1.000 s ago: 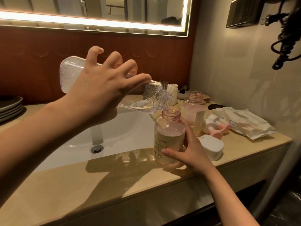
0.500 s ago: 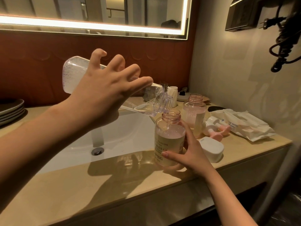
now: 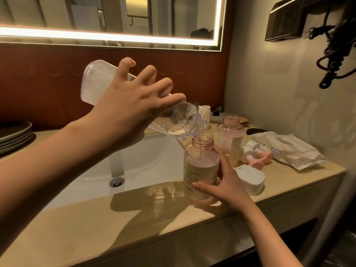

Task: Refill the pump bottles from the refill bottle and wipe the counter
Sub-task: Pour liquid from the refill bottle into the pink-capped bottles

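left hand [image 3: 127,112], centre of frame: fingers spread and curled over a clear plastic refill bottle [image 3: 96,81], gripping it from above; bottle tilted, base toward the upper left, open threaded neck pointing down and right, foamy white liquid inside

right hand [image 3: 223,182], lower right of centre: thumb and fingers wrapped round the side of a pink-tinted clear pump bottle with a cream label [image 3: 200,170]; bottle uncapped, upright on the counter, more than half full of pale liquid; the refill bottle's mouth sits just above its open neck, a thin stream falling in

second pink-tinted clear pump bottle [image 3: 230,135], just behind and right of the first: upright, uncapped, partly filled

pink and white pump heads [image 3: 258,153], right of the bottles: lying on their sides

white rounded plastic piece [image 3: 250,178], just beside the right hand: lying on the counter

white pack of wet wipes [image 3: 289,151], right end of the counter

beige stone counter [image 3: 134,228], lower frame; white sink basin [image 3: 150,160] with metal drain [image 3: 117,182], centre left

stack of grey plates [image 3: 15,135], left edge

lit-edged mirror [image 3: 115,16], top of frame

black coiled cord [image 3: 337,54], upper right, on the wall
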The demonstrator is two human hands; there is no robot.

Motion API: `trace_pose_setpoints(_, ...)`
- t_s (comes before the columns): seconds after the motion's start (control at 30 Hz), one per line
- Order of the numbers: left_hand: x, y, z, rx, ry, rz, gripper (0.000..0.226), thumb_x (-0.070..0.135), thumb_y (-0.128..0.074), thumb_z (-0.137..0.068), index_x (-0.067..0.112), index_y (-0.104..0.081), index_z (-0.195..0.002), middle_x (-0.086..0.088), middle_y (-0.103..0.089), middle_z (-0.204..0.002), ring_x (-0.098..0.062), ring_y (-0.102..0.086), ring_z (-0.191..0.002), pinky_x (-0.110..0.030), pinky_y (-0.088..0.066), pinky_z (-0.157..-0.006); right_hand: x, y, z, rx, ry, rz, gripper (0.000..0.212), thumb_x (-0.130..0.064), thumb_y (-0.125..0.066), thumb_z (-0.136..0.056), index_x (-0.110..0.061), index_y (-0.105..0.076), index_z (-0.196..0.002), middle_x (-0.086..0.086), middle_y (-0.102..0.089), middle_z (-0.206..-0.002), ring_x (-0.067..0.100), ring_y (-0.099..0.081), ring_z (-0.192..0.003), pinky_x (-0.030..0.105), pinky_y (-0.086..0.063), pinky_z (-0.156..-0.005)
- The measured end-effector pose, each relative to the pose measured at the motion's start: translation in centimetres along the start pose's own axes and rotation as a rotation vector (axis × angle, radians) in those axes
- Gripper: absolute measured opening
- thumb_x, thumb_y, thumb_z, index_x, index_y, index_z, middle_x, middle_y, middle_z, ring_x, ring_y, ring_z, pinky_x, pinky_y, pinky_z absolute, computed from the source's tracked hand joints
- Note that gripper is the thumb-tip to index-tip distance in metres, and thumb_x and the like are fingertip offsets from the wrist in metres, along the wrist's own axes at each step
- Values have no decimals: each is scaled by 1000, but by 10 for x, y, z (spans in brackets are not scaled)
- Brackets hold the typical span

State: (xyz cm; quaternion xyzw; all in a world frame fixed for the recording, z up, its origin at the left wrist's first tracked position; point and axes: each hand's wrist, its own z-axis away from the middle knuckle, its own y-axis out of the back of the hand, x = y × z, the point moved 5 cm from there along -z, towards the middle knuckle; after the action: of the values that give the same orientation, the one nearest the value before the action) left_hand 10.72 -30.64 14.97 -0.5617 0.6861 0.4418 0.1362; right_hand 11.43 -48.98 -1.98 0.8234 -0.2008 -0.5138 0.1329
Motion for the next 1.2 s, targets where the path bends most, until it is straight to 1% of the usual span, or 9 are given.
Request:
trace_pose_setpoints(0.17, 0, 3, -4, 21, -18, 20, 71, 4, -56, -64, 20, -50, -132, -18, -56, -113, -40, -45, -103, -54, -28, -91, 1, 0, 0, -8, -1, -11, 95, -55, -81, -49, -59, -21, -123, -38, -32, -124, 2, -39, -124, 20, -38, -100)
trace_pose_setpoints(0.23, 0, 3, -5, 8, -24, 11, 72, 3, -61, -64, 21, -51, -132, -18, -56, -114, -40, -45, -104, -54, -26, -91, 1, 0, 0, -12, -2, -18, 98, -59, -83, -47, -60, -20, -124, -38, -33, -125, -4, -40, -121, 14, -38, -97)
trace_pose_setpoints(0.33, 0, 6, -8, -7, -33, 11, 66, 8, -48, -68, 23, -49, -133, -16, -55, -115, -40, -46, -107, -54, -24, -94, 0, 0, 0, -16, -4, -35, 95, -54, -80, -51, -61, -19, -123, -39, -34, -124, -18, -37, -115, 2, -38, -89)
trace_pose_setpoints(0.47, 2, 12, -15, -27, -38, 17, 66, 15, -40, -70, 28, -44, -135, -13, -52, -122, -39, -42, -115, -56, -22, -100, 2, -1, -1, -22, -4, -41, 96, -56, -84, -51, -59, -22, -125, -38, -36, -126, -15, -40, -116, 4, -40, -89)
trace_pose_setpoints(0.6, 8, 17, -24, 4, -97, 26, 57, 13, -53, -73, 26, -52, -129, -13, -56, -119, -41, -45, -116, -61, -21, -104, 3, -1, -1, -25, -20, -38, 91, -58, -74, -47, -58, -25, -123, -39, -36, -123, -18, -40, -113, 4, -41, -85)
trace_pose_setpoints(0.7, 11, 17, -32, 16, -148, 4, 57, 10, -69, -72, 24, -55, -126, -13, -57, -119, -41, -45, -118, -62, -18, -106, 3, -1, 0, -33, -23, -52, 89, -41, -81, -52, -57, -26, -121, -40, -35, -119, -19, -41, -107, 1, -41, -80)
trace_pose_setpoints(0.83, 15, 23, -41, 73, -227, -23, 57, 8, -59, -67, 21, -59, -122, -16, -60, -118, -43, -48, -118, -65, -13, -106, 5, -1, -1, -39, -6, -56, 93, -11, -83, -64, -57, -24, -118, -40, -34, -115, -24, -40, -100, -1, -40, -76)
trace_pose_setpoints(1.03, 20, 26, -48, 93, -321, -80, 74, 0, -80, -57, 24, -61, -124, -16, -61, -124, -43, -48, -120, -66, -16, -105, 4, 0, -1, -32, -1, -81, 91, -17, -88, -60, -52, -30, -120, -40, -39, -115, -29, -42, -103, 1, -40, -79)
trace_pose_setpoints(1.2, 20, 27, -48, 117, -330, -94, 75, -1, -81, -57, 24, -61, -124, -16, -60, -124, -43, -48, -120, -66, -17, -104, 0, 0, -1, -28, -10, -99, 91, -38, -83, -51, -52, -30, -123, -39, -40, -118, -26, -43, -106, 3, -41, -82)
